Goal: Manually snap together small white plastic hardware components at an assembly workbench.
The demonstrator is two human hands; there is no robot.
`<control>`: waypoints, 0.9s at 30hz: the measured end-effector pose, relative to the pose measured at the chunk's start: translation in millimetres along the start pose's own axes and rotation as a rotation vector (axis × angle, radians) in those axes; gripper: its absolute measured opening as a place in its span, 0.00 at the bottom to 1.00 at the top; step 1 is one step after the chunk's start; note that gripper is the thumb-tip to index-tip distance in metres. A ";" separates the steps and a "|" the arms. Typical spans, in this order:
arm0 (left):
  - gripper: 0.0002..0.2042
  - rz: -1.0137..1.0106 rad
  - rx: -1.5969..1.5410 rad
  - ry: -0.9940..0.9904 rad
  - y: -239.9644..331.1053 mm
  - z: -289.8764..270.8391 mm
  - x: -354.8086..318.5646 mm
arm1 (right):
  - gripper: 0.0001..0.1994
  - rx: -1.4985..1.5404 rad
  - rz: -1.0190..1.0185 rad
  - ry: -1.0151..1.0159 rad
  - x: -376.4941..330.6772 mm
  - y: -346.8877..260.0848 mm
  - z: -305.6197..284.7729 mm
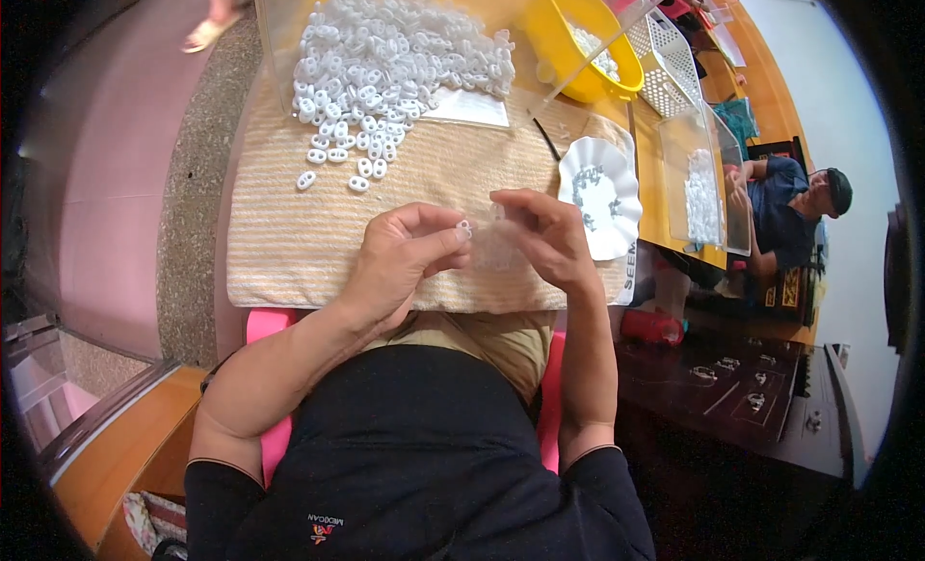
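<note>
My left hand (409,257) is closed, with a small white two-holed piece (464,227) pinched between thumb and index finger. Close beside it, my right hand (549,238) is curled, its thumb and index finger near a small whitish, see-through thing too blurred to name. A pale translucent smear shows between the hands. Both are above a beige striped towel (289,243). Farther off lies a large heap of white oval two-holed pieces (395,60), several of them scattered toward me. To the right of my right hand, a white fluted dish (623,200) holds small grey bits.
A clear plastic bin (279,40) surrounds the heap. At the far right stand a yellow basin (633,71) with white pieces inside, a white perforated basket (665,65) and another clear bin (674,209). A thin black stick (545,137) lies beside the dish. A person (785,204) sits at right.
</note>
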State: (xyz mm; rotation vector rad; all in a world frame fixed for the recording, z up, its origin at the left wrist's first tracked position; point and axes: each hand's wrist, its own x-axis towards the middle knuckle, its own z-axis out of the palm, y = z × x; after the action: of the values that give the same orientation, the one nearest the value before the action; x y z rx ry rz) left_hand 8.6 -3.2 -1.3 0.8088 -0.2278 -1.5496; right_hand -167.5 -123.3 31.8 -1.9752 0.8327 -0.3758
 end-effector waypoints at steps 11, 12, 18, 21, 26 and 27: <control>0.07 -0.018 0.021 -0.006 -2.2 0.3 0.2 | 0.15 0.388 0.027 -0.015 -9.8 9.0 14.6; 0.07 -0.017 0.021 -0.003 -2.1 0.2 0.0 | 0.15 0.389 0.028 -0.016 -9.8 9.6 15.3; 0.07 -0.027 0.017 0.002 -2.1 -0.5 0.2 | 0.15 0.385 0.022 -0.031 -9.5 9.3 16.8; 0.07 -0.031 0.016 0.001 -1.5 -0.1 0.1 | 0.15 0.316 -0.025 -0.029 -8.9 11.0 17.9; 0.07 -0.026 0.013 -0.010 -2.3 -0.6 0.4 | 0.15 0.348 -0.020 -0.047 -9.1 6.4 18.3; 0.07 -0.026 0.015 -0.010 -1.8 -0.1 0.1 | 0.15 0.348 -0.019 -0.047 -9.4 7.3 18.3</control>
State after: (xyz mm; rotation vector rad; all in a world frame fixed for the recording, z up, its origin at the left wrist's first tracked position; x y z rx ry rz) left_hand 7.2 -3.0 -2.5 0.8190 -0.2369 -1.5783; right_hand -167.0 -107.6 16.6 -1.6625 0.6684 -0.4517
